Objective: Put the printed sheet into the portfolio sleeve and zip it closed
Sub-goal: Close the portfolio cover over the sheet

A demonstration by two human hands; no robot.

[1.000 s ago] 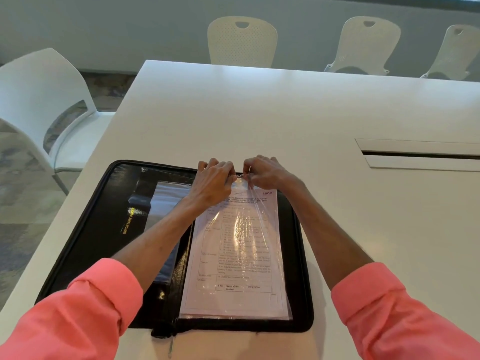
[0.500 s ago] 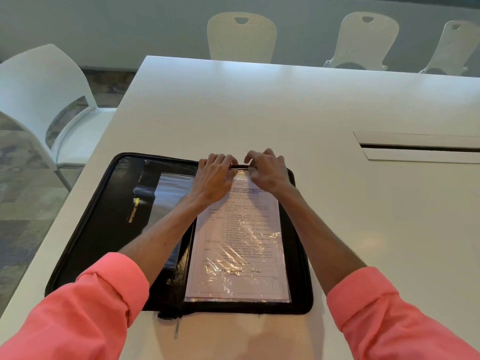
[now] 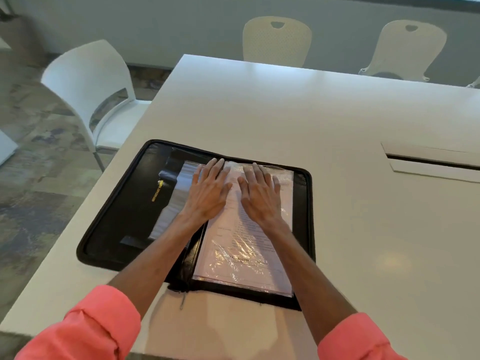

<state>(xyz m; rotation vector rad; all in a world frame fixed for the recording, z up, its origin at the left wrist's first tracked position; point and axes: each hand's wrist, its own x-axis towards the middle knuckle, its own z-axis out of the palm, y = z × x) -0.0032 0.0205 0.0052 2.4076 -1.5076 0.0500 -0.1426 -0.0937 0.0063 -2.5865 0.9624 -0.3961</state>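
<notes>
Worktop [image 3: 285, 113] carries the open portfolio [image 3: 124, 211], sheet [image 3: 241, 255] apparently sleeved. Left hand [image 3: 207, 196] and right hand [image 3: 262, 201] press it, fingers [image 3: 257, 176] straight, gripping nothing. Zipping is not yet done.

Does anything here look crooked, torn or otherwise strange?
Nothing is damaged or misplaced. Only the clear sleeve is wrinkled over the lower half of the printed sheet. The left hand and right hand rest flat near its top, and the portfolio lies open, not yet zipped.

Black portfolio [image 3: 124, 219], white table [image 3: 337, 126], coral-pink sleeves [image 3: 93, 331].
</notes>
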